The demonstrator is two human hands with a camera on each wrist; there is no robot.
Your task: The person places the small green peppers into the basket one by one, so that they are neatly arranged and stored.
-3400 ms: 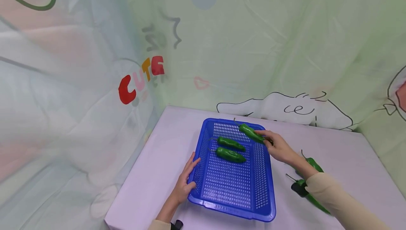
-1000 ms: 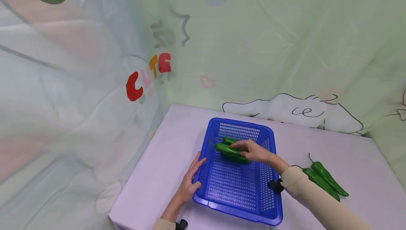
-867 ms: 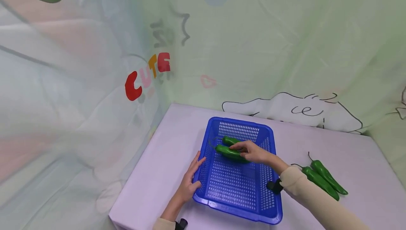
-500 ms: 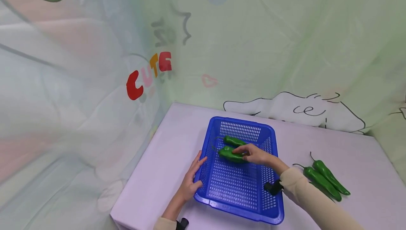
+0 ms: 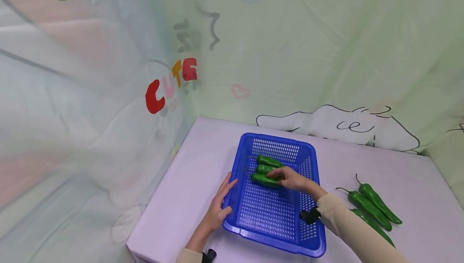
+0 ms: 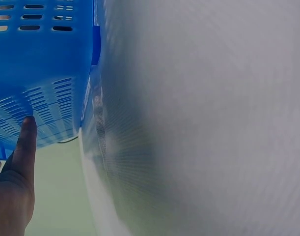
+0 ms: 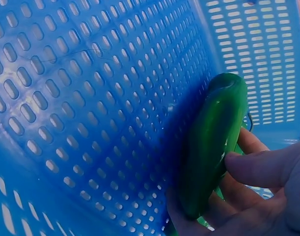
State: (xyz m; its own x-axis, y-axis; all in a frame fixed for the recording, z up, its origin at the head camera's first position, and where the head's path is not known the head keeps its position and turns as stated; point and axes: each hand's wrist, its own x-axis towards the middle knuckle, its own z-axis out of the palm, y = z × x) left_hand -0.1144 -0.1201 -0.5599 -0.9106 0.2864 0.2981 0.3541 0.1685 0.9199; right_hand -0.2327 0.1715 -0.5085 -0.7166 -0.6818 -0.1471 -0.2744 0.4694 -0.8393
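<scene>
Pepper (image 5: pixel 263 181) lies low in the blue basket (image 5: pixel 268 214), nearest the person in a side-by-side row with two other peppers (image 5: pixel 269 161). Its stem points left, and the right hand (image 5: pixel 290 178) pinches its right half: thumb on one side, curled fingers on the other, as the right wrist view shows. That hand comes in over the basket's right wall, knuckles up, wrist bent slightly downward, forearm slanting from the lower right in a beige sleeve (image 5: pixel 349 226). Below the wrist hangs a black camera (image 5: pixel 309 216). At the basket's left rim, the left hand (image 5: pixel 214 212) reaches up from below, fingers straight and a little spread, thumb apart from them and touching the rim; one fingertip meets the outer wall. Right of the basket, three peppers (image 5: pixel 378 202) rest on the counter (image 5: pixel 208 146), the closest partly behind the sleeve.
</scene>
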